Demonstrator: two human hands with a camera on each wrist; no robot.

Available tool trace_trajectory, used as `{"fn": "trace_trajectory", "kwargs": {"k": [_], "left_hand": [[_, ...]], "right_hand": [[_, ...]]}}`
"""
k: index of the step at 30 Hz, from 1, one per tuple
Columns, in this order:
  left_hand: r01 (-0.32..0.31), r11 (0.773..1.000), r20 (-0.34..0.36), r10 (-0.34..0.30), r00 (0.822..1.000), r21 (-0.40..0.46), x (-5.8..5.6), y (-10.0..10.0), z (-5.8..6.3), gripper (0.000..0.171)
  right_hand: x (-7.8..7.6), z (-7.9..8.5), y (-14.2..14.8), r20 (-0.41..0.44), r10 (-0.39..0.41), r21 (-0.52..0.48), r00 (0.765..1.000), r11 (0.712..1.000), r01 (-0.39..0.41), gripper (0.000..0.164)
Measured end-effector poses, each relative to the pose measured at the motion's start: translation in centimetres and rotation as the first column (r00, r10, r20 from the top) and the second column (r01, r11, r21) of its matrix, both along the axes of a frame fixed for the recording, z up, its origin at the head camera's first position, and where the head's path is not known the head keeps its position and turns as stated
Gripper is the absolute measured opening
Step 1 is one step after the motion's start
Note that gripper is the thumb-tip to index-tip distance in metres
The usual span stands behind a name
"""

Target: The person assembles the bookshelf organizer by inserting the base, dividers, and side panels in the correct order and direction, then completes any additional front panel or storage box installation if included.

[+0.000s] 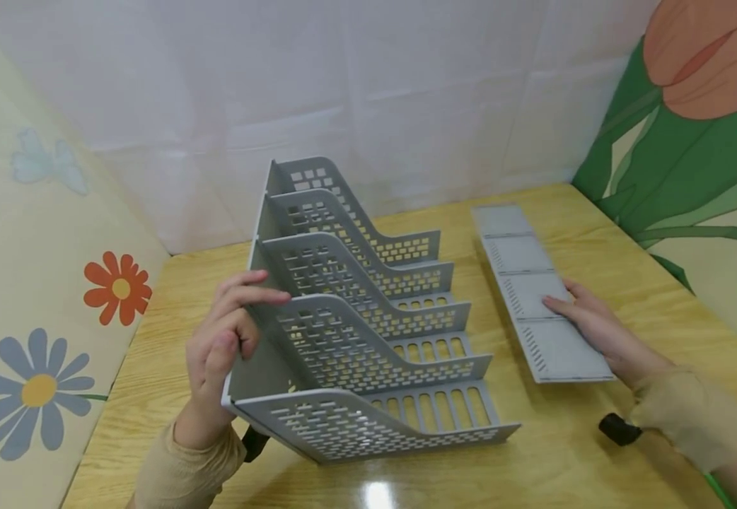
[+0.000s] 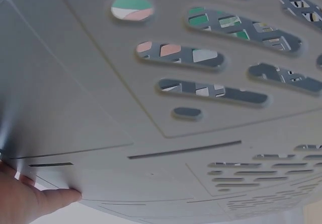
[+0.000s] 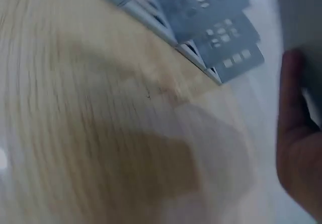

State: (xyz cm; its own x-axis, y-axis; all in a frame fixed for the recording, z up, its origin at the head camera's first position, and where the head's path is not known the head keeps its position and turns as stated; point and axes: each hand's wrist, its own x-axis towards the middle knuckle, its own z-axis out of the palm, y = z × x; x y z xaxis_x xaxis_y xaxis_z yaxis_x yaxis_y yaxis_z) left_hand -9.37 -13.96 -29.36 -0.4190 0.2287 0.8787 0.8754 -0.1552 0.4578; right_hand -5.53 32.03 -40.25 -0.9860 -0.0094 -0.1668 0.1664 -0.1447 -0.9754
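A grey plastic file organizer (image 1: 324, 304) with several upright dividers and slotted sides stands on the table, its tall back panel (image 1: 260, 364) facing left. My left hand (image 1: 222, 346) grips that back panel at its edge, with fingers reaching over toward a divider. In the left wrist view, the thumb of this hand (image 2: 25, 201) lies against the slotted outer face (image 2: 100, 108). To the right, my right hand (image 1: 591, 329) holds a long flat grey panel (image 1: 524, 290) by its right edge, thumb on top. That panel, marked into sections with small slots, is apart from the organizer.
The wooden table (image 1: 680, 339) meets a white cloth backdrop (image 1: 407, 106) behind. Painted flower walls stand at left (image 1: 37, 233) and right (image 1: 725, 276). A small black object (image 1: 619, 429) shows beside the right wrist.
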Motion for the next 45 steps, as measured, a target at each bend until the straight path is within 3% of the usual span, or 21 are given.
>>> {"fn": "trace_trajectory", "kwargs": {"k": [3,5,7,11,15,18,20,24,30,45], "left_hand": [[0.001,1.000,0.000,-0.001,1.000,0.005,0.0,0.1,0.0,0.038],[0.003,1.000,-0.001,-0.003,1.000,0.010,-0.1,0.1,0.0,0.038],[0.002,1.000,0.000,-0.002,1.000,0.013,-0.1,0.2,0.0,0.038],[-0.008,1.000,0.001,0.008,1.000,0.019,-0.1,0.2,-0.1,0.039],[-0.019,0.999,-0.012,0.019,1.000,0.031,-0.1,0.3,-0.1,0.039],[-0.016,0.998,-0.025,0.018,1.000,0.054,-0.2,0.4,-0.1,0.041],[-0.017,0.998,-0.026,0.019,0.999,0.066,-0.2,0.4,0.0,0.041],[-0.023,0.996,-0.022,0.025,0.999,0.083,-0.3,0.5,0.0,0.042],[-0.015,0.996,-0.034,0.018,0.999,0.086,-0.3,0.6,0.0,0.042],[-0.021,0.997,-0.028,0.023,0.999,0.072,-0.3,0.6,-0.2,0.043]], "right_hand": [[-0.2,0.6,-1.4,-0.051,0.028,0.175,0.998,0.984,-0.019,0.053],[-0.1,1.2,-2.1,-0.122,0.068,0.319,0.990,0.947,-0.026,0.062],[0.0,2.2,-2.7,-0.198,0.121,0.475,0.973,0.880,-0.013,0.069],[0.1,4.4,-3.7,-0.293,0.213,0.715,0.932,0.696,0.066,0.075],[0.3,6.5,-5.0,-0.254,0.277,0.832,0.927,0.552,0.063,0.073],[0.5,7.7,-6.1,-0.193,0.310,0.884,0.931,0.467,0.027,0.074],[0.5,8.1,-6.8,-0.151,0.322,0.904,0.935,0.428,-0.002,0.074],[0.4,8.7,-7.6,-0.097,0.321,0.924,0.942,0.380,-0.034,0.074],[0.4,9.0,-7.8,-0.089,0.321,0.938,0.943,0.345,-0.029,0.074],[0.6,8.6,-7.2,-0.095,0.285,0.952,0.954,0.306,0.003,0.074]]}}
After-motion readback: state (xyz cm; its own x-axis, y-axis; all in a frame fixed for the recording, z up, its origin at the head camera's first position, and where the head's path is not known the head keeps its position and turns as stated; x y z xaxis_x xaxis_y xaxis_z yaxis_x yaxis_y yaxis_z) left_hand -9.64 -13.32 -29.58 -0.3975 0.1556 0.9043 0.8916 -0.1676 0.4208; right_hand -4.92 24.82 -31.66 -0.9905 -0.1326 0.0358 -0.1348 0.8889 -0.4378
